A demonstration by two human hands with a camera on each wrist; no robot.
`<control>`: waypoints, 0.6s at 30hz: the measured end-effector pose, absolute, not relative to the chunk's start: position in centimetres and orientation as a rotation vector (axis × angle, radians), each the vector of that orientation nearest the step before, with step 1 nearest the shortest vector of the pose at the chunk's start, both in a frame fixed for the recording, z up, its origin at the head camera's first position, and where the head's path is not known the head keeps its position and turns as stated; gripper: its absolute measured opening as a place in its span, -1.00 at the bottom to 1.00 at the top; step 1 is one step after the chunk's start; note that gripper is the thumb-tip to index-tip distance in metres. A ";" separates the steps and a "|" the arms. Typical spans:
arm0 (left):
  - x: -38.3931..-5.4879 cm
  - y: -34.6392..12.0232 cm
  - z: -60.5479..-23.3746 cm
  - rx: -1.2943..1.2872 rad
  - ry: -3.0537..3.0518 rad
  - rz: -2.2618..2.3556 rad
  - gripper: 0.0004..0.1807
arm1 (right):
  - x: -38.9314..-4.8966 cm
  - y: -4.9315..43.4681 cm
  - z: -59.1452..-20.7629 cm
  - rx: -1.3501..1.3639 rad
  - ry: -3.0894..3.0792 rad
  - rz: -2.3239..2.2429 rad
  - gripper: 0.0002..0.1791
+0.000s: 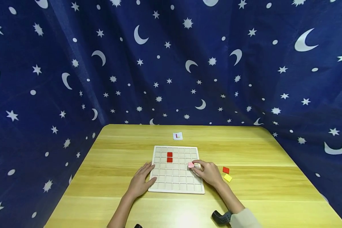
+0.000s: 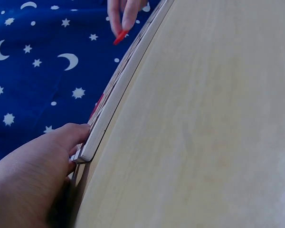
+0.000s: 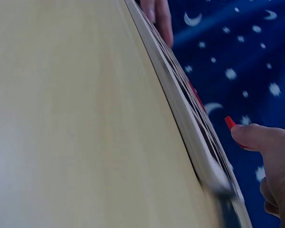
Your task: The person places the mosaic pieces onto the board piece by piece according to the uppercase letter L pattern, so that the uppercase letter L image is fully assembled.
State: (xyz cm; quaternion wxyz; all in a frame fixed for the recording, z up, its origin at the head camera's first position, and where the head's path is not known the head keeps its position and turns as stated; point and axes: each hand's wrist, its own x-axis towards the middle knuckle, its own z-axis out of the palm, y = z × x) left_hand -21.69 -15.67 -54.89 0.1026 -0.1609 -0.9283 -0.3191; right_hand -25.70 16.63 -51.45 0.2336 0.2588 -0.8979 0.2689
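A white square board (image 1: 176, 186) with a grid of shallow cells lies on the table, two red square tiles (image 1: 169, 160) set one behind the other in its upper left part. My left hand (image 1: 139, 181) rests against the board's left edge, fingers fairly straight and thumb touching near the front corner. Over the board's right side, my right hand (image 1: 209, 172) pinches a small square tile (image 3: 230, 122) between thumb and fingertips. That tile looks red in both wrist views and paler, from glare, in the head view. It is held above the cells.
To the right of the board lie a loose red tile (image 1: 226, 170) and a yellow tile (image 1: 228, 178). A small card with a printed grid (image 1: 177, 136) lies behind the board. A dark blue curtain (image 1: 171, 79) with moons and stars surrounds the wooden table (image 1: 125, 139).
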 end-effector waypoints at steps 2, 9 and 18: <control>-21.7 -15.6 -54.9 -0.478 -2.741 -0.941 -0.40 | -25.7 15.3 -51.4 0.738 -2.465 0.747 -0.73; -21.7 -15.6 -54.8 -0.484 -2.745 -0.936 -0.40 | -26.2 11.7 -51.5 0.796 -2.499 0.741 -0.76; -21.8 -15.7 -54.9 -0.496 -2.733 -0.933 -0.39 | -27.0 8.6 -51.6 0.809 -2.583 0.753 -0.75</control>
